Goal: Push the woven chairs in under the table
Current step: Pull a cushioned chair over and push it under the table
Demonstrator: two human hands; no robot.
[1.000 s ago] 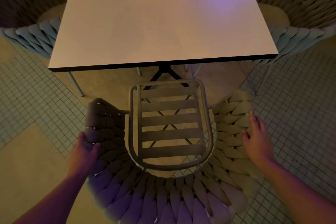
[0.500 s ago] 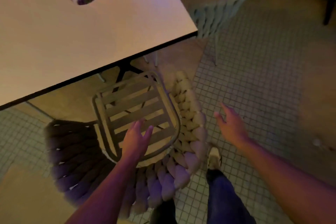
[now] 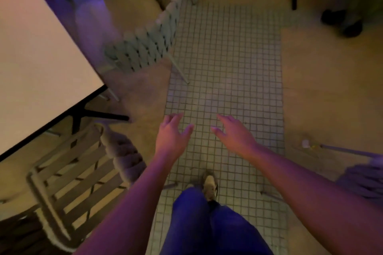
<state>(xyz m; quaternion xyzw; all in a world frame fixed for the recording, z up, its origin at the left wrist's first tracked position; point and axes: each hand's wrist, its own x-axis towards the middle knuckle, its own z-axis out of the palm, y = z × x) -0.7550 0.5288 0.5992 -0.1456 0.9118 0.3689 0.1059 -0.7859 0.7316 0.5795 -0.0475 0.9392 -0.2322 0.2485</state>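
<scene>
**Both hands off the chairs**

So, head cam: left hand (image 3: 172,138) and right hand (image 3: 236,136) hang spread and empty over the small-tiled floor (image 3: 228,58). Slatted-seat woven chair (image 3: 78,180) sits at 8 o'clock, partly under the pale square table (image 3: 37,64); cushioned grey woven chair (image 3: 145,27) at 11.

No readable text, labels or numbers anywhere. The table (image 3: 41,58) top shows bare in its visible part: no sticker or print on it. Frame is motion-blurred, so small print on anything near the table, if there is any, can't be made out.
</scene>
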